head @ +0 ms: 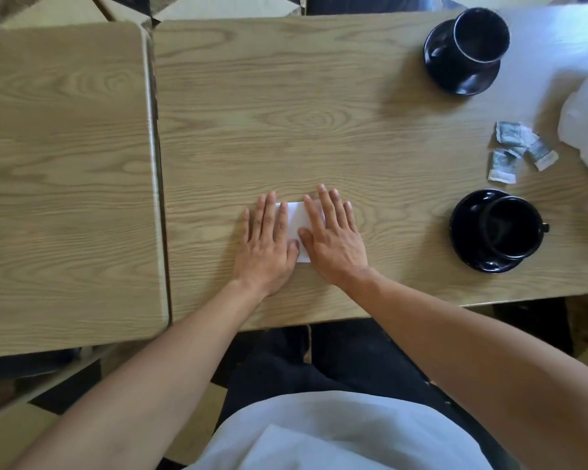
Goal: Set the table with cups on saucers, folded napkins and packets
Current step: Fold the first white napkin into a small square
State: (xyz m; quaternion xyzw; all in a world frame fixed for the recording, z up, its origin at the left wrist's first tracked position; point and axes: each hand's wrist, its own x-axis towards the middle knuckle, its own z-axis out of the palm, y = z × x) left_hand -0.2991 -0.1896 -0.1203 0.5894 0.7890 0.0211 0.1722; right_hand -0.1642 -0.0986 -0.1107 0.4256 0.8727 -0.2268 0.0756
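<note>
both hands are lying flat on a small white folded paper napkin (297,228) near the front edge of the pale wood-grain table (286,113). the left hand (269,242) is pressing its left part with fingers straight and close together, and the right hand (333,239) is covering its right part the same way, fingers spread a little; neither is pinching anything. the napkin is sitting directly under and between the two palms, so only a narrow strip of it is showing in the gap. its long axis seems to be running away from the person, though the hands are hiding too much to be sure.

this looks like creasing a fold. the places it could go are lying off to the right: a black cup on a black saucer (496,232) near the front edge, another black cup and saucer (465,52) at the far side, and a cluster of small grey-green paper packets (516,150) between them. the right hand is the nearer one for carrying the napkin over there.
</note>
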